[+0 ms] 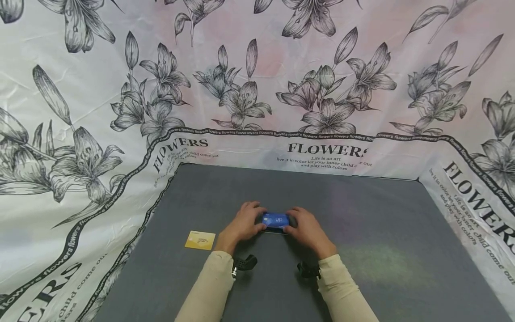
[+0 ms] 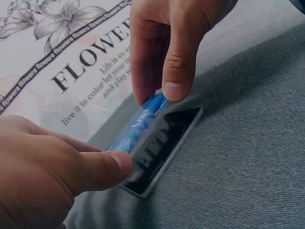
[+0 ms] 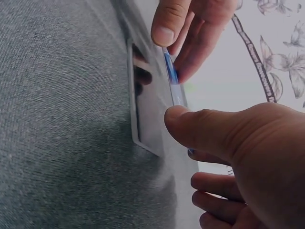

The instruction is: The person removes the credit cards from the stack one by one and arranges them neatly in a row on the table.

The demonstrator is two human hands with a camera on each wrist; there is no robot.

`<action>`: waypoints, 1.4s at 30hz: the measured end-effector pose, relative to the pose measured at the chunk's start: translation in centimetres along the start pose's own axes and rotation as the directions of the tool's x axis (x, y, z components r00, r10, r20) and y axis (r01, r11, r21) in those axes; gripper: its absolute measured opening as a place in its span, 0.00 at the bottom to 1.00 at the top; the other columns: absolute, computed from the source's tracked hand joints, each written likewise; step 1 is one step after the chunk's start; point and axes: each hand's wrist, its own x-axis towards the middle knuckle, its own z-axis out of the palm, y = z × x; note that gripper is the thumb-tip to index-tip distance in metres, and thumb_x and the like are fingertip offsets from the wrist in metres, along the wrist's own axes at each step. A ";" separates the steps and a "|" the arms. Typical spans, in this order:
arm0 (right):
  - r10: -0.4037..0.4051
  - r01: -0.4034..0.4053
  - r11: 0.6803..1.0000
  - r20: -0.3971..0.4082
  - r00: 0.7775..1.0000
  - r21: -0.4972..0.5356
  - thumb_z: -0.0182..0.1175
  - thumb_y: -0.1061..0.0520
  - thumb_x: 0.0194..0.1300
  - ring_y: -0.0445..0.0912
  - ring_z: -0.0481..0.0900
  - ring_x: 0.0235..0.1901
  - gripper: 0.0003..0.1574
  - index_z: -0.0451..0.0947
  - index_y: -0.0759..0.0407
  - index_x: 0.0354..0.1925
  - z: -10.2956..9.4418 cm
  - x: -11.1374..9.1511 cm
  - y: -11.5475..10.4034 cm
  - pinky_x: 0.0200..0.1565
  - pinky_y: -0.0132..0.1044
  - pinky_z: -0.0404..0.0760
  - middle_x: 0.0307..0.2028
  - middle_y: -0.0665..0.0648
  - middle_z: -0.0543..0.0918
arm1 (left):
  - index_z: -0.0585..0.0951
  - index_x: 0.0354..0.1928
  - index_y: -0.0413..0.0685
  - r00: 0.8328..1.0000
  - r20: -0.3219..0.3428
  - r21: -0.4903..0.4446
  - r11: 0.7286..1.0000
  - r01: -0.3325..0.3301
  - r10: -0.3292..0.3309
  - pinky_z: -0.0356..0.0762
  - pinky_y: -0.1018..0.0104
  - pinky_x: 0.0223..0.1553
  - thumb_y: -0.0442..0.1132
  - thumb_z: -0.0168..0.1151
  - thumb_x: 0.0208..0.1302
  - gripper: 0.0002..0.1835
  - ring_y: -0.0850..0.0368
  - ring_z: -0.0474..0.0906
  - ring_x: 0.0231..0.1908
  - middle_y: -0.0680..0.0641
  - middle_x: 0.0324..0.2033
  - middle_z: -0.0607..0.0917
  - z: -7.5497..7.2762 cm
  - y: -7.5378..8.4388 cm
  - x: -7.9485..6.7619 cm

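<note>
A blue card lettered "VIP" [image 1: 275,220] is pinched at its two short ends, tilted above a dark, glossy card with a pale edge [image 2: 164,150]. At its left end is my left hand [image 1: 244,222], thumb on the near side. My right hand [image 1: 306,229] grips the right end, thumb also toward me. In the right wrist view the blue card [image 3: 170,70] shows nearly edge-on, with a gap between it and the dark card [image 3: 148,107]. The dark card lies on the grey cloth and reflects the surroundings. Fingers behind the blue card are partly hidden.
A yellow card [image 1: 200,240] lies flat on the grey tabletop [image 1: 386,214], left of my left hand. White cloth printed with lilies and "FLOWERS" lettering [image 1: 330,149] hangs around the table's back and sides. Each wrist wears a black strapped device [image 1: 309,270].
</note>
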 end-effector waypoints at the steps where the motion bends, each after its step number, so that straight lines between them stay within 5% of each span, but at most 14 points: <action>1: -0.002 0.002 1.000 0.002 1.000 0.002 0.74 0.57 0.71 0.72 0.77 0.70 0.30 0.82 0.68 0.66 0.0 0.0 -0.1 0.70 0.68 0.76 0.72 0.76 0.76 | 0.83 0.71 0.53 1.000 0.002 0.005 1.000 0.003 -0.003 0.68 0.32 0.76 0.48 0.76 0.71 0.28 0.34 0.65 0.78 0.39 0.76 0.74 -0.6 0.5 -0.2; 7: -0.016 0.016 1.000 0.007 1.000 -0.014 0.73 0.56 0.72 0.73 0.77 0.71 0.31 0.81 0.69 0.67 0.0 0.1 -0.4 0.71 0.67 0.76 0.72 0.77 0.76 | 0.83 0.71 0.47 0.998 0.046 0.056 0.998 0.031 -0.034 0.65 0.26 0.76 0.43 0.74 0.73 0.27 0.28 0.60 0.80 0.33 0.76 0.73 -4.5 4.5 -1.9; 11: -0.043 0.043 0.998 -0.002 0.999 -0.035 0.73 0.55 0.72 0.72 0.77 0.70 0.31 0.82 0.69 0.66 0.0 0.1 -0.8 0.71 0.67 0.76 0.71 0.77 0.77 | 0.82 0.72 0.46 0.996 0.076 0.071 0.997 0.043 -0.048 0.61 0.30 0.80 0.42 0.72 0.75 0.26 0.27 0.57 0.82 0.33 0.78 0.72 -5.9 5.5 -2.5; 42: -0.111 0.112 0.990 0.018 0.994 -0.081 0.73 0.51 0.74 0.70 0.75 0.74 0.33 0.81 0.69 0.68 0.0 -0.2 -4.9 0.72 0.66 0.75 0.74 0.74 0.75 | 0.83 0.72 0.52 0.995 0.058 0.074 0.994 0.078 -0.083 0.60 0.29 0.80 0.44 0.74 0.75 0.26 0.29 0.57 0.83 0.36 0.79 0.71 -9.3 4.6 -5.7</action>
